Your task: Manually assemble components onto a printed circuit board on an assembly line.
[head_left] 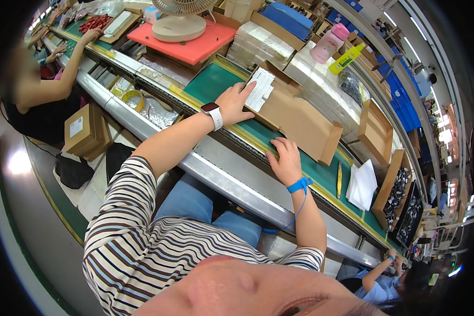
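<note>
An open flat cardboard box (302, 122) lies unfolded on the green belt (258, 138) in front of me. In its left end is a flat white piece with small print (259, 89), perhaps a label sheet; I cannot tell for sure. My left hand (234, 104), wearing a white watch, rests with fingers spread, its fingertips at the near edge of the white piece. My right hand (286, 160), with a blue wrist strap (300, 184), lies over the belt by the box's near edge. Its fingers are apart, and I see nothing in them.
Right of the box lie a yellow cutter-like tool (339, 179) and white sheets (362, 184), then a carton of dark parts (395, 195). Behind stand a pink bottle (329, 43) and a fan (179, 23) on a red board (181, 45). A co-worker (42, 89) works at left.
</note>
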Tool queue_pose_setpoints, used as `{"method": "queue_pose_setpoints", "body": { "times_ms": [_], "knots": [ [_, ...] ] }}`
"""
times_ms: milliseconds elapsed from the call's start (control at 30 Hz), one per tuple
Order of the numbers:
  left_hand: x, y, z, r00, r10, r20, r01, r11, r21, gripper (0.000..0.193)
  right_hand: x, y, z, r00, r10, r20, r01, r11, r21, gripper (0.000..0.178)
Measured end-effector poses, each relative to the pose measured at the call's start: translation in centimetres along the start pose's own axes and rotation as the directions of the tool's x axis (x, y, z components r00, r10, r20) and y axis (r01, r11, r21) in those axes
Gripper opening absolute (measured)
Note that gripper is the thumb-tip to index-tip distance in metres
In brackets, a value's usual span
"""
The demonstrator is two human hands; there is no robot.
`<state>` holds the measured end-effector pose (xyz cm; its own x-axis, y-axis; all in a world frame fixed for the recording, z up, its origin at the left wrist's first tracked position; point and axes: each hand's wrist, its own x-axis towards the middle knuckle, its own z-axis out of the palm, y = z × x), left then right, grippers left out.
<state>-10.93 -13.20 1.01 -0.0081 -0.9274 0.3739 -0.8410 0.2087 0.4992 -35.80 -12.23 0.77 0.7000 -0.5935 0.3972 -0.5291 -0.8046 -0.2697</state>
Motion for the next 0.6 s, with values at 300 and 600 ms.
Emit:
{"method": "queue_pose_setpoints", "body": {
  "times_ms": [300,600],
  "knots": [
    [0.31,-0.63,1.01,0.998,0.034,-0.046,-0.033,0.999,0.026,0.086,0.06,0.42,0.07,1.000,-0.008,-0.009,0.008,1.000,-0.003,0.031],
    [0.24,-0.71,1.04,0.997,0.044,-0.058,-0.043,0.999,0.026,0.086,-0.02,0.30,0.08,1.000,0.003,-0.001,-0.003,1.000,-0.017,0.031]
  ]
}}
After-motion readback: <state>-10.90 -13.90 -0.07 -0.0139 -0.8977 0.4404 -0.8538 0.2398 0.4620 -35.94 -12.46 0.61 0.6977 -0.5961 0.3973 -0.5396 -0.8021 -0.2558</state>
